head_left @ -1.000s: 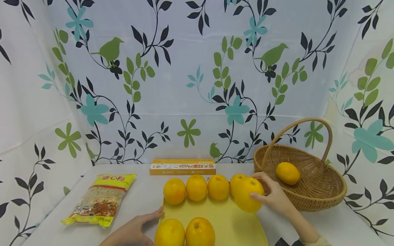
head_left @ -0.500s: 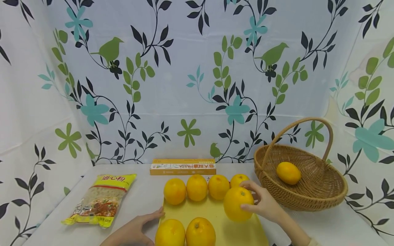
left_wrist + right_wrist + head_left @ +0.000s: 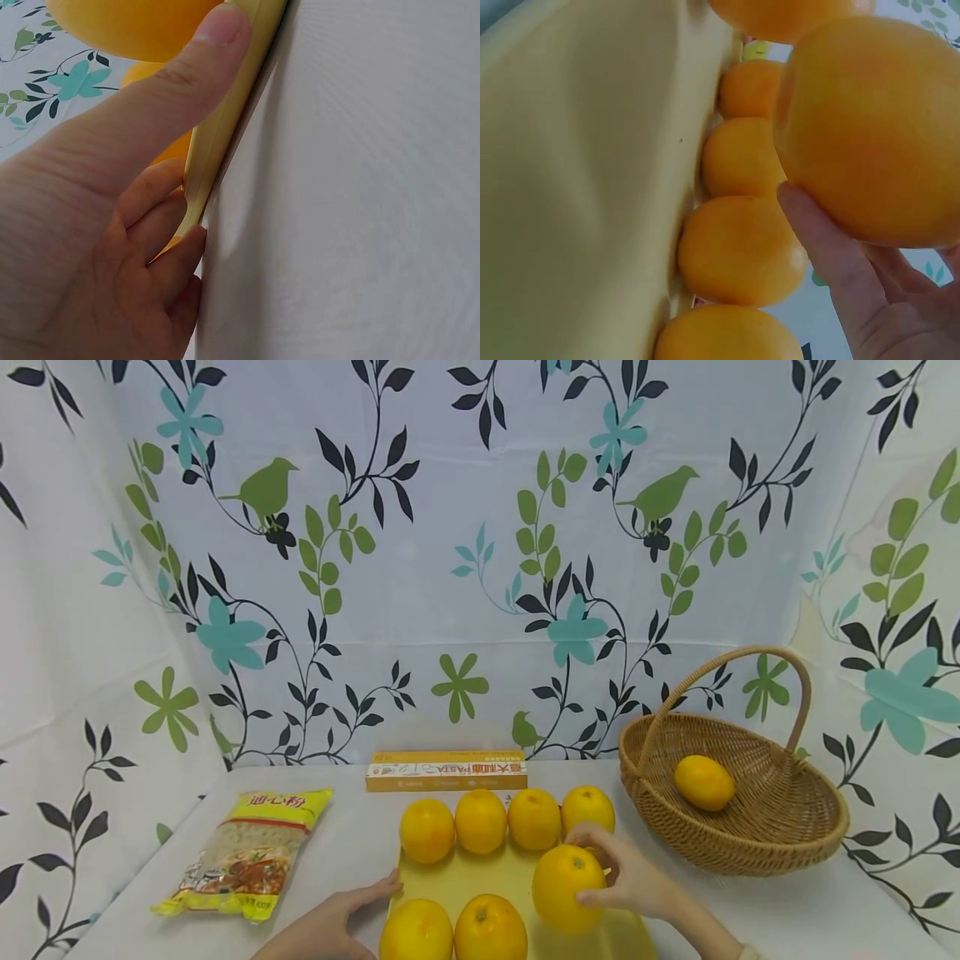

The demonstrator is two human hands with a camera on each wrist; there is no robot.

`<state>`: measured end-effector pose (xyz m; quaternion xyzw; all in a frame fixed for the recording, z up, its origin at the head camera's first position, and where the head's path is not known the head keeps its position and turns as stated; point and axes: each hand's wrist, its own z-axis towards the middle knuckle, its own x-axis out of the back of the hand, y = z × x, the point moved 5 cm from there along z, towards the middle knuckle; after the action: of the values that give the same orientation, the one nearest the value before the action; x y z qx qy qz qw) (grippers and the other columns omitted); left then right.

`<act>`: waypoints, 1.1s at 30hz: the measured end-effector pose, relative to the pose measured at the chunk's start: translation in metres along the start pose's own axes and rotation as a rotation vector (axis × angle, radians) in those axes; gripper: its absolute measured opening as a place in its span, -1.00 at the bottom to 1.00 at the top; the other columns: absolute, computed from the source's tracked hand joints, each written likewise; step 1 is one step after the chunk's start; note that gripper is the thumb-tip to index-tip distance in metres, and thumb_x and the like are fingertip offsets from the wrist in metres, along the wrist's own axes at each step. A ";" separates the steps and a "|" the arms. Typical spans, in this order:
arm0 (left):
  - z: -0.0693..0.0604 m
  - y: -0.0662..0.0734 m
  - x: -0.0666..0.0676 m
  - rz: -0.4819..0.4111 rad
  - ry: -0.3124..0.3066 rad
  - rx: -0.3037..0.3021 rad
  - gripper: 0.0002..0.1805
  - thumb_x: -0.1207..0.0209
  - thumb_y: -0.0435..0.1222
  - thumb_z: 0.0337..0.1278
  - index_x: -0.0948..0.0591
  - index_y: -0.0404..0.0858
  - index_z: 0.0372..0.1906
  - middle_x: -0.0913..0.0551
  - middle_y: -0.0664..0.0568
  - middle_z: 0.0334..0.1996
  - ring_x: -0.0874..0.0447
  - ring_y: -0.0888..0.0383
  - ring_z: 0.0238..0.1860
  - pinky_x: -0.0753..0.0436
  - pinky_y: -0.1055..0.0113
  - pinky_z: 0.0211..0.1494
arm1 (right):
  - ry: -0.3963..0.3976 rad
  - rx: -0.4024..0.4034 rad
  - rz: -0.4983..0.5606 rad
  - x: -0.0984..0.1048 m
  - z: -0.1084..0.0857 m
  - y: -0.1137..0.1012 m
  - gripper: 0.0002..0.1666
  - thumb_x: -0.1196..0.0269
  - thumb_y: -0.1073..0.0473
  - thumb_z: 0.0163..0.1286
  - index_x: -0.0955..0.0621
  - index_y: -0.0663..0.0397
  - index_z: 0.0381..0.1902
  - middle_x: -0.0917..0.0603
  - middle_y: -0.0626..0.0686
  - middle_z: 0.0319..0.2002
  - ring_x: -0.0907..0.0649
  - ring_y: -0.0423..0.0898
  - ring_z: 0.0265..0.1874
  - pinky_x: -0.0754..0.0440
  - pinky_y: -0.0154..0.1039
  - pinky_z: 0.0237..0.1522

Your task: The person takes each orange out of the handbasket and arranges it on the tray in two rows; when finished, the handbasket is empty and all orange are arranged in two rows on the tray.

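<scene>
An orange (image 3: 566,889) is held between the thumb and fingers of my right hand (image 3: 626,877), over the right part of a yellow tray (image 3: 498,872). In the right wrist view the held orange (image 3: 877,135) appears large, with the bare tray floor (image 3: 585,172) beside it. Several oranges (image 3: 481,822) stand in a row along the tray's far edge, and two more oranges (image 3: 491,928) sit side by side near the front left. My left hand (image 3: 330,922) rests against the tray's left edge; in the left wrist view its thumb (image 3: 172,86) and fingertips touch the rim (image 3: 217,142).
A wicker basket (image 3: 810,827) with a tall handle stands at the right, one yellow-orange fruit (image 3: 705,782) inside. A pasta box (image 3: 446,772) lies behind the tray. At the left lies a bag of pasta (image 3: 247,856). Patterned cloth (image 3: 420,568) hangs behind the table.
My right hand has carried the orange left and nearer to me, away from the far row, whose rightmost orange now shows more fully. The left hand has kept its place at the tray edge.
</scene>
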<state>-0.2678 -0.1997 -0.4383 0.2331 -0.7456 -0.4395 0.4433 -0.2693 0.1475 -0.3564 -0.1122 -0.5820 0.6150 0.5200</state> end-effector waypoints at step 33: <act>-0.002 0.002 -0.001 0.024 -0.001 -0.010 -0.03 -0.43 -0.13 -0.46 -0.29 -0.10 0.28 -0.11 -0.15 0.31 0.11 -0.34 0.25 0.10 -0.36 0.11 | -0.371 -0.135 0.134 -0.023 -0.006 0.024 -0.30 -0.36 0.08 0.04 -0.25 0.12 0.04 -0.35 0.12 -0.02 -0.49 -0.05 -0.07 -0.57 -0.21 -0.14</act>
<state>-0.2658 -0.1991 -0.4363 0.2217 -0.7464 -0.4379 0.4495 -0.2673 0.1389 -0.3891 -0.0702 -0.6990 0.6178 0.3532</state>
